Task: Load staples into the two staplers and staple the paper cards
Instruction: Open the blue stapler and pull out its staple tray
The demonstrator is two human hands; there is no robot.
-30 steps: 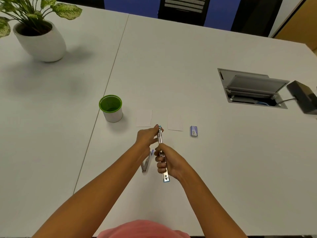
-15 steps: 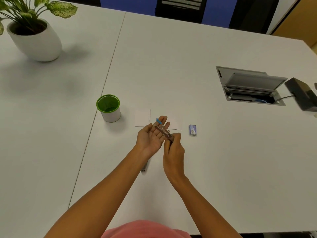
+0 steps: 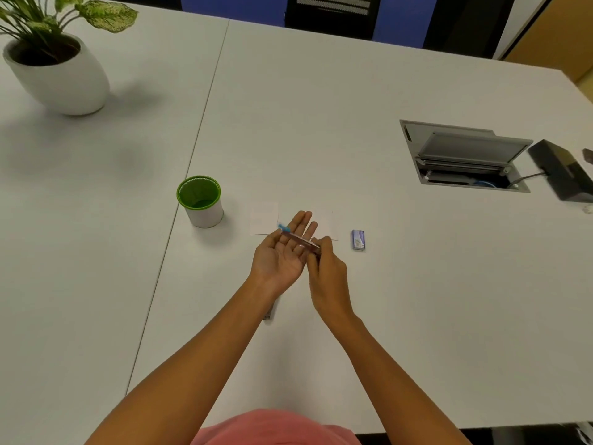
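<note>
The slim metal stapler with a blue tip [image 3: 296, 239] lies across the straight fingers of the palm-up left hand [image 3: 282, 252], just left of the small blue staple box [image 3: 358, 239] — the right hand [image 3: 325, 268] pinches its nearer end. Bare white table [image 3: 417, 300] spreads right of the box; a white paper card [image 3: 264, 218] lies farther left.

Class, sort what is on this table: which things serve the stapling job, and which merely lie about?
Job: held stapler, second stapler, left paper card, right paper card, staple box.
Lying about: green cup, potted plant, cable hatch, black device.
</note>
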